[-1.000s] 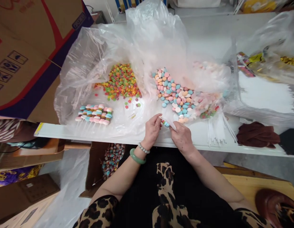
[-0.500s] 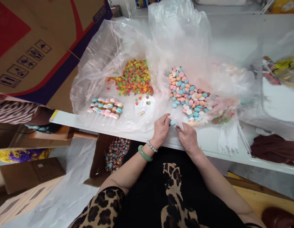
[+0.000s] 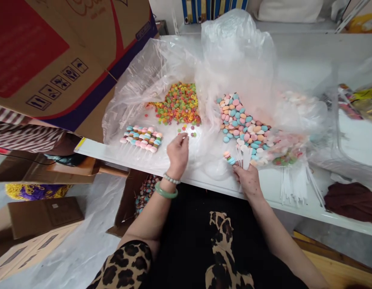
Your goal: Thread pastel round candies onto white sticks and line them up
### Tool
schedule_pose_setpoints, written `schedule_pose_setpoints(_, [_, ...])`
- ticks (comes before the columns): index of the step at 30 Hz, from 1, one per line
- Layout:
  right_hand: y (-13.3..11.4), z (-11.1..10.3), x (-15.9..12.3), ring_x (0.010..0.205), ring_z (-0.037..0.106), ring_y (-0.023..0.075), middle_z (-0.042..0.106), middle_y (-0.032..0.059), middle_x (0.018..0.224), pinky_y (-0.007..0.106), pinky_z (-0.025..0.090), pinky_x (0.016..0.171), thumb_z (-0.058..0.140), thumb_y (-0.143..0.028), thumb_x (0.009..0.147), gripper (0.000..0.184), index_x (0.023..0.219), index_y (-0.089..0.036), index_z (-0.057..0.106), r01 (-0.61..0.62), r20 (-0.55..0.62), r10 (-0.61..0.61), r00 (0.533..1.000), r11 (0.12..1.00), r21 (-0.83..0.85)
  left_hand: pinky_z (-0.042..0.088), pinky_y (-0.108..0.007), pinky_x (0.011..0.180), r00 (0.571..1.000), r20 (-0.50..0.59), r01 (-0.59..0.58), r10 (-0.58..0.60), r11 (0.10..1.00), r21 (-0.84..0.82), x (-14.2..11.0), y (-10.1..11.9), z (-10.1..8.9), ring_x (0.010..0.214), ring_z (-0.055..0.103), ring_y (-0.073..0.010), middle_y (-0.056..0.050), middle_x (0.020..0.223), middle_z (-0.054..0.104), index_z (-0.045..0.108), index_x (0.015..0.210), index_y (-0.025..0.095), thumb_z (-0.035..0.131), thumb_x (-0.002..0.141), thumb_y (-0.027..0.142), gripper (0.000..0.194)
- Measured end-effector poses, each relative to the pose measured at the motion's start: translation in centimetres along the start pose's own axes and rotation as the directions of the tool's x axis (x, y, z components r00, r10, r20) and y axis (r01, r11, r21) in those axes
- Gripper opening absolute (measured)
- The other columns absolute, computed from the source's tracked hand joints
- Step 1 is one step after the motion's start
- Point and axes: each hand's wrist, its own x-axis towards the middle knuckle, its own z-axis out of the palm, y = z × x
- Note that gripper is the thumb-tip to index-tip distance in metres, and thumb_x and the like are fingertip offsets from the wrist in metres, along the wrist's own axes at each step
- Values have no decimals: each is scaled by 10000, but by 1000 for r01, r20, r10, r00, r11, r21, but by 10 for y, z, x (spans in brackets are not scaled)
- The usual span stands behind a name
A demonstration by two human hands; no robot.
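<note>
My right hand (image 3: 248, 180) is closed round a bundle of white sticks (image 3: 244, 156) near the table's front edge. A stick threaded with candies (image 3: 229, 157), pink and orange above, green and blue below, tilts left out of the same hand. My left hand (image 3: 177, 156) has its fingertips pinched together beside a few loose gummy rings (image 3: 193, 134); whatever is between them is hidden. Behind it lies a heap of coloured gummy rings (image 3: 181, 104). Pastel oval candies (image 3: 240, 120) spread out behind my right hand. Several finished candy skewers (image 3: 142, 138) lie in a row at the left.
Clear plastic bags (image 3: 236, 52) lie under and behind the candies. More white sticks (image 3: 294, 184) and a dark brown cloth (image 3: 351, 200) rest at the right. A large cardboard box (image 3: 92, 80) looms at the left. Below the table edge, an open box (image 3: 122, 208) contains many skewers.
My hands have moved apart. The left went leftward to the loose gummy rings; the right keeps the sticks, now with the candy skewer in it. The view has shifted slightly.
</note>
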Motion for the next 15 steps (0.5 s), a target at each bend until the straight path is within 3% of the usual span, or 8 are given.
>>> schedule_pose_setpoints(1, [1, 1, 1, 419, 414, 105, 522, -37, 516, 226, 301, 369, 649, -347, 655, 212, 759, -167, 606, -44, 18, 42, 999, 996, 77, 472, -295, 804, 1000, 15, 13, -14, 997, 77, 14, -9, -2, 835, 643, -178, -57, 909, 724, 726, 993, 180, 548, 857, 269, 241])
schedule_pose_setpoints(4, [1, 5, 2, 390, 370, 79, 508, -50, 503, 210, 256, 338, 674, -303, 628, 195, 738, -167, 588, -104, 53, 95, 994, 973, 206, 458, -297, 825, 976, 215, -23, -25, 975, 221, 45, -27, 4, 877, 641, -197, -71, 919, 722, 741, 878, 179, 540, 809, 179, 214])
schedule_pose_setpoints(9, [-3, 7, 2, 381, 355, 68, 505, -53, 507, 212, 235, 333, 674, -275, 635, 165, 715, -174, 570, -90, 64, 77, 995, 967, 238, 425, -300, 808, 907, 420, -182, 39, 934, 308, 64, -29, 28, 876, 603, -206, -74, 908, 686, 729, 895, 203, 541, 776, 159, 227])
schedule_pose_setpoints(12, [-5, 6, 1, 381, 355, 70, 500, -56, 498, 215, 238, 336, 663, -275, 633, 153, 698, -179, 564, -99, 71, 84, 994, 966, 241, 408, -294, 764, 902, 432, -178, 15, 923, 340, 66, -26, 31, 844, 581, -199, -65, 901, 677, 701, 852, 203, 547, 773, 184, 174])
schedule_pose_setpoints(15, [-6, 7, 2, 371, 351, 72, 503, -59, 487, 216, 231, 332, 657, -284, 627, 158, 704, -182, 564, -127, 57, 117, 992, 966, 225, 394, -287, 729, 939, 345, -129, -7, 920, 369, 62, -25, 28, 804, 575, -189, -58, 858, 673, 661, 878, 191, 495, 799, 172, 185])
